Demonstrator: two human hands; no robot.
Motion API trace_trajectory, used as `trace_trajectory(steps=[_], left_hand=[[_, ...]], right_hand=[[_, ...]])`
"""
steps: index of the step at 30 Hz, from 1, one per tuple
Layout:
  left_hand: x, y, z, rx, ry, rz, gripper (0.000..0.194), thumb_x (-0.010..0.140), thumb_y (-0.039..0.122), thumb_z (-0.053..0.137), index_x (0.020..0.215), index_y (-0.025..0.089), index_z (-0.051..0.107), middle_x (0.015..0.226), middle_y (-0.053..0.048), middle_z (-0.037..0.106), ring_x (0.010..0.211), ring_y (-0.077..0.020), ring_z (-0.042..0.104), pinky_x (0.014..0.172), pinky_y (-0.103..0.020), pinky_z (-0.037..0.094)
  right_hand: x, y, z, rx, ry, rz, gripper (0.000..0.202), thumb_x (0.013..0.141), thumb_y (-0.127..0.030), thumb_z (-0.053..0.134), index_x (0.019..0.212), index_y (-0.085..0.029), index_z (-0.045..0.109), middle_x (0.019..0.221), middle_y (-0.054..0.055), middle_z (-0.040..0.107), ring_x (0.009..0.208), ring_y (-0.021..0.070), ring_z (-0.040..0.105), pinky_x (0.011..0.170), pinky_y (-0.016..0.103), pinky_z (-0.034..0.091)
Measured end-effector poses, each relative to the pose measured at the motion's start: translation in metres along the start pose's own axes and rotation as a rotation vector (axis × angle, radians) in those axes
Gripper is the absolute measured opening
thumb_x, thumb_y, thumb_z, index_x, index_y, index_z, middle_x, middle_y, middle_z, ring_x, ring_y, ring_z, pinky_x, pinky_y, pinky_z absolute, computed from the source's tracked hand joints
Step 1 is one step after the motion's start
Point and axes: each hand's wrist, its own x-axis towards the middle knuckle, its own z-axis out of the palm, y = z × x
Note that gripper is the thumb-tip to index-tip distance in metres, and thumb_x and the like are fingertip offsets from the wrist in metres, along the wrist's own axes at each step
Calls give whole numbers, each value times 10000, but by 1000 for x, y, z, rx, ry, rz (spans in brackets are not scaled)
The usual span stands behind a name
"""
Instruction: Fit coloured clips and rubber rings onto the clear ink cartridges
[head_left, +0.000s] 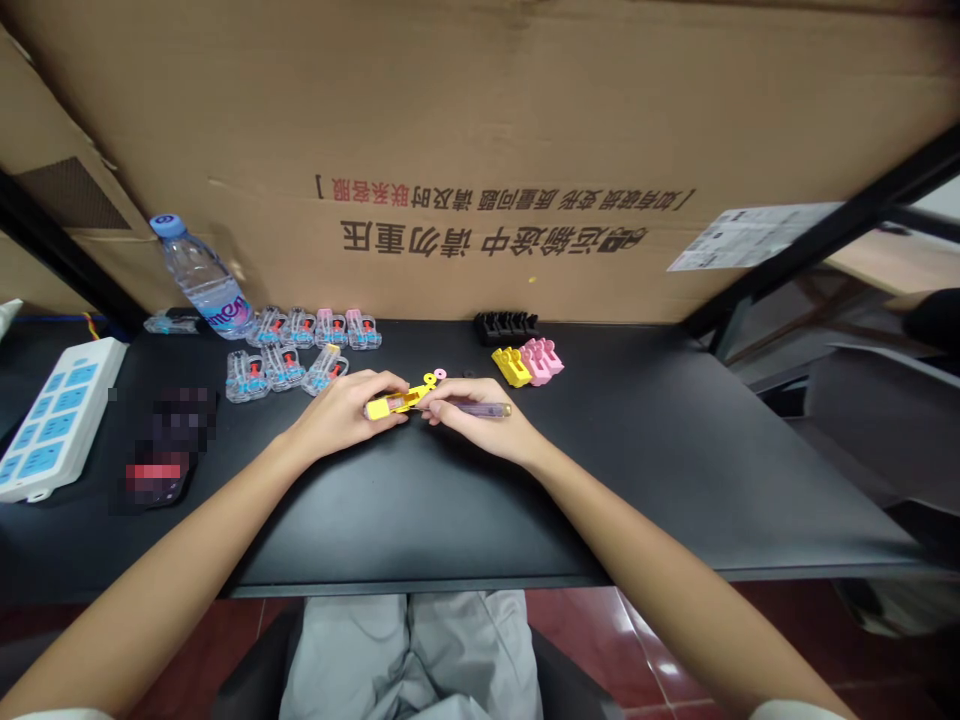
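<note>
My left hand (352,410) is closed around a small yellow plastic part (379,409), which has an open frame at its right end. In my right hand (487,420) is a slim tool with a purplish see-through handle (486,409), held like a pen; it looks like a screwdriver. Its thin tip points left and reaches the yellow part, though I cannot tell what exactly it touches. Just beyond my fingers lie a small yellow ring (430,380) and a pink ring (440,374).
Several clear plastic cases with red and blue pieces (247,375) stand back left, beside a leaning water bottle (202,280). Black (506,327), yellow (511,367) and pink parts (541,360) sit back right. A white power strip (64,415) and a phone (169,450) lie left. Cardboard (487,120) walls the back.
</note>
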Motion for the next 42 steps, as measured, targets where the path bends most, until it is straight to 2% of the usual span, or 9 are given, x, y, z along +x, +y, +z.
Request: trace_trajectory(steps=[9,15,20,24,28,31,34,39,42], left_hand=[[-1,-5,0,69,-11,116,332,1034,326,706,1345,212,712,1248,-103,805,1099,-256,769,950,-390,616],[0,-4,2,114,12,172,301,1054,317,675,1320,189,731,1248,-112,811,1082,-265,779,930,-411,640],[0,-1,2,138,34,155,286,1054,348,677,1286,193,739,1203,-107,818,1055,-258,782,914,-401,639],[1,0,2,165,28,141,260,1055,342,666,1263,199,733,1191,-105,813,1053,-255,777,911,-395,629],[1,1,2,159,-7,124,327,1022,390,720,1292,206,706,1237,-111,795,1111,-273,758,942,-410,618],[0,0,-1,128,-28,100,422,974,457,782,1310,216,695,1267,-114,784,1142,-281,749,955,-409,611],[0,-2,-5,97,-33,66,495,920,508,832,1301,221,697,1261,-103,787,1127,-280,753,949,-398,604],[2,-2,-13,70,44,-28,250,990,394,751,1180,234,718,1177,-53,813,1033,-232,777,921,-343,581],[3,1,-16,24,114,-136,231,963,378,754,1138,242,689,1125,-22,815,956,-208,785,861,-315,575]], right_hand=[[1,7,-2,-37,-51,-111,197,969,-314,698,1042,-208,848,971,65,831,811,198,749,761,320,586],[2,3,-1,-85,-48,-224,172,977,-303,705,987,-231,861,994,60,839,895,222,771,876,359,600],[1,-2,8,-71,54,-100,330,1015,-447,680,841,-221,846,855,55,835,826,232,779,852,372,620],[2,-4,15,44,123,50,472,988,-573,685,729,-202,816,804,79,827,782,234,792,793,356,641],[3,-3,17,91,150,111,494,948,-617,713,722,-189,815,759,83,809,739,232,782,743,347,639],[3,0,14,50,174,124,440,967,-561,700,787,-183,833,725,67,790,648,203,731,656,325,592],[3,2,9,-80,185,37,373,1003,-447,667,771,-198,821,750,53,787,703,202,712,674,321,542],[6,3,8,-235,35,-179,293,1031,-347,647,826,-227,818,828,16,806,771,185,658,878,359,495],[5,3,7,-262,-1,-157,327,1038,-357,639,800,-221,818,759,4,779,691,162,617,827,341,486]])
